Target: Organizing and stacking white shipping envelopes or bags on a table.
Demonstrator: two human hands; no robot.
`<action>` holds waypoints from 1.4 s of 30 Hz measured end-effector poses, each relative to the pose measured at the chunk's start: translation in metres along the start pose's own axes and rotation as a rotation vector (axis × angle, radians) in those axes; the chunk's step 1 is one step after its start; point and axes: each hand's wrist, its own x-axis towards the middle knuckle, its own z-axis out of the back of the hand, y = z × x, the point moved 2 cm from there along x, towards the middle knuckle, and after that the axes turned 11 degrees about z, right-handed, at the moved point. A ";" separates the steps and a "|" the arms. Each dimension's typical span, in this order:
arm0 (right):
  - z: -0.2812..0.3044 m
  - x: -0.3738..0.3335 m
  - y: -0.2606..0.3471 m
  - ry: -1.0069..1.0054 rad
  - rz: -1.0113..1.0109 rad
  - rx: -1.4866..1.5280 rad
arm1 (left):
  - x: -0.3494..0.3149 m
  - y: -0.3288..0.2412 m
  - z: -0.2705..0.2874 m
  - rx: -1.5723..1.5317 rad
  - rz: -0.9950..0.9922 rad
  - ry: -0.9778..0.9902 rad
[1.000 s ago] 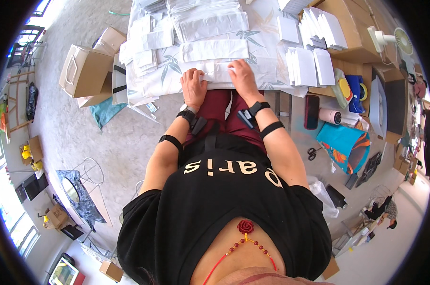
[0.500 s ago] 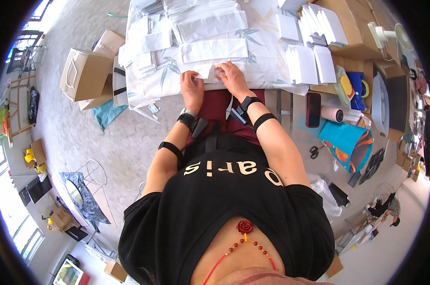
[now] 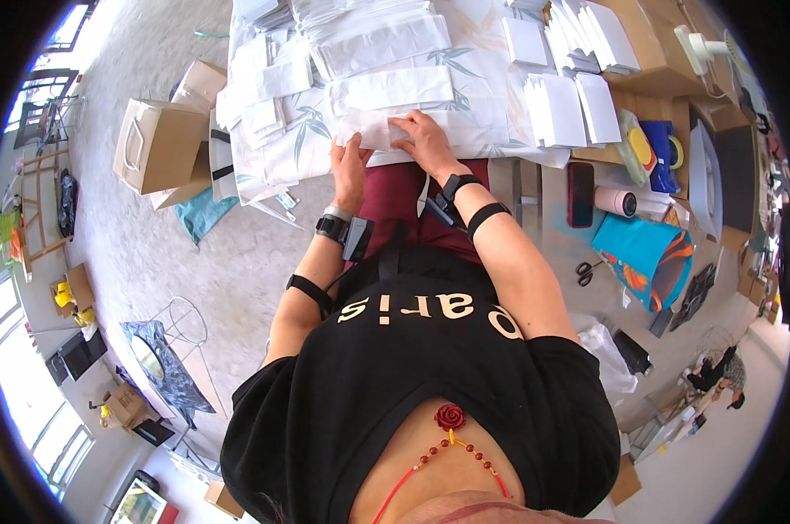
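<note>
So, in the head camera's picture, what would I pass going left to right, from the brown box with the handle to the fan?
Brown box with a handle → left hand → right hand → dark phone → pink cylinder → white fan.

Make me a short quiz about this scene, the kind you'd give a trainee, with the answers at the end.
1. What lies between the person's left hand and right hand?
A) black scissors
B) a thin white sheet
C) a white fan
2. True or false: the pink cylindrical bottle lies beside the dark rectangular phone.
3. Which hand is nearer the brown cardboard box with a pale cord handle?

Key: 1. B; 2. True; 3. The left hand.
</note>
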 end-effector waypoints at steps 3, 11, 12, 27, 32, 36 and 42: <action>0.000 0.001 0.001 0.017 0.001 -0.022 | -0.001 0.003 -0.004 -0.043 0.036 -0.004; 0.000 0.001 0.000 0.029 0.024 -0.051 | 0.000 0.014 -0.017 -0.041 0.015 -0.029; 0.000 0.002 0.000 0.033 0.023 -0.055 | 0.002 0.016 -0.017 -0.036 0.014 -0.043; 0.002 0.007 0.006 0.148 -0.033 -0.119 | -0.002 0.024 -0.037 0.448 -0.263 -0.007; -0.017 0.009 -0.022 0.199 -0.018 -0.218 | -0.007 0.025 -0.051 0.729 -0.299 0.066; 0.000 0.003 -0.032 0.129 0.078 0.175 | -0.015 0.022 -0.059 0.886 -0.309 0.091; 0.042 -0.017 -0.039 -0.118 -0.414 0.714 | -0.014 0.026 -0.062 0.965 -0.330 0.088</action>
